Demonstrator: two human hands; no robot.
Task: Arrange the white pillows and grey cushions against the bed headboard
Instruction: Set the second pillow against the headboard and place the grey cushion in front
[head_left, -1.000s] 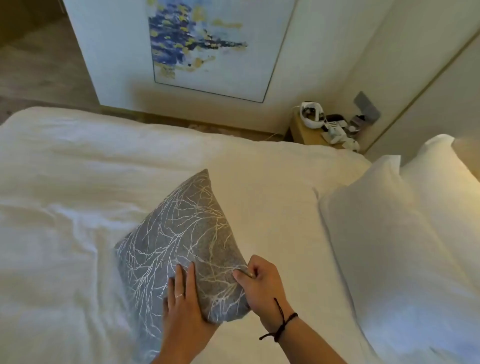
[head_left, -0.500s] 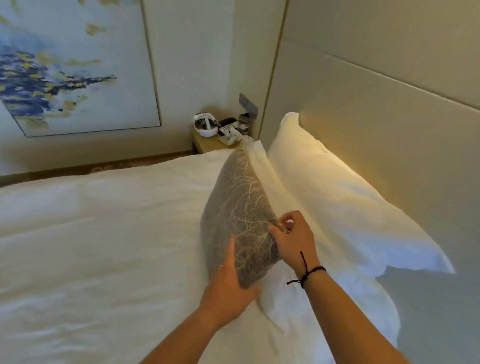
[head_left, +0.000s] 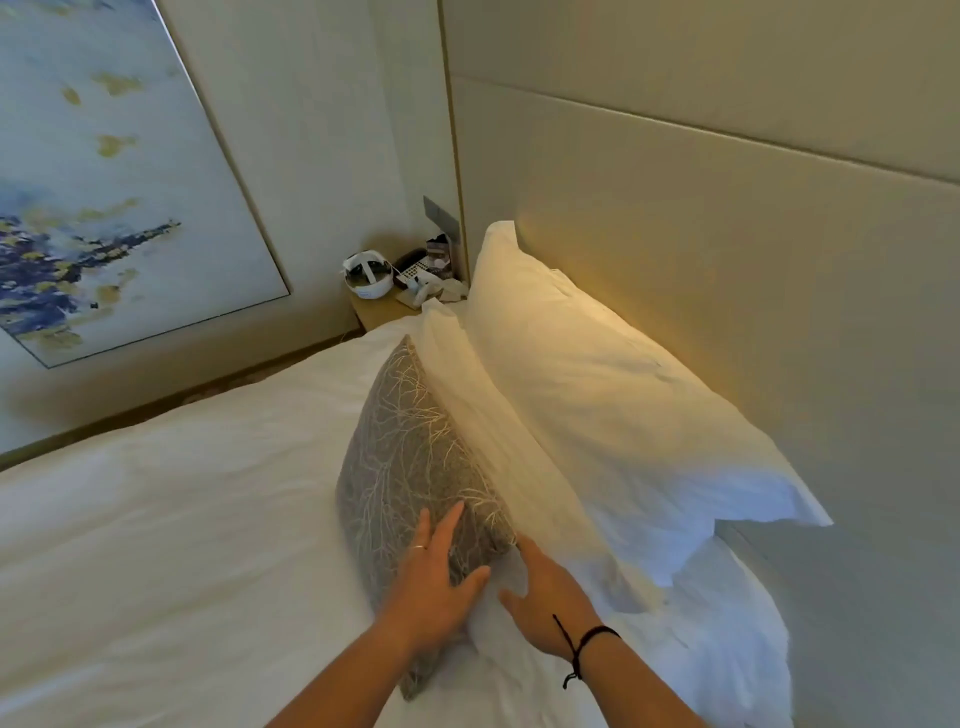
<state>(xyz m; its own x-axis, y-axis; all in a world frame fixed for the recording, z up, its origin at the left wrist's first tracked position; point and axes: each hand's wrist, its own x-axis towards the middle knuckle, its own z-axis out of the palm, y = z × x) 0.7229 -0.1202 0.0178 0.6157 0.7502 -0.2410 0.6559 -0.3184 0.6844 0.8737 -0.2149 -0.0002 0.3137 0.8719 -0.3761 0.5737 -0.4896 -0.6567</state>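
Head view: grey cushion being set against the pillows

Head camera looks down on the grey cushion (head_left: 415, 457), standing on edge on the bed (head_left: 171, 519) and leaning on the front white pillow (head_left: 498, 447), which rests against a rear white pillow (head_left: 613, 384) at the headboard (head_left: 727, 234). Left hand (head_left: 434, 582) lies flat, fingers spread, on the cushion's near face. Right hand (head_left: 545, 603) is open too, pressing the white fabric beside the cushion's corner, gripping nothing. Placement seems nearly done; next, likely a light pat to square it upright, then letting go gently so it does not topple forward.
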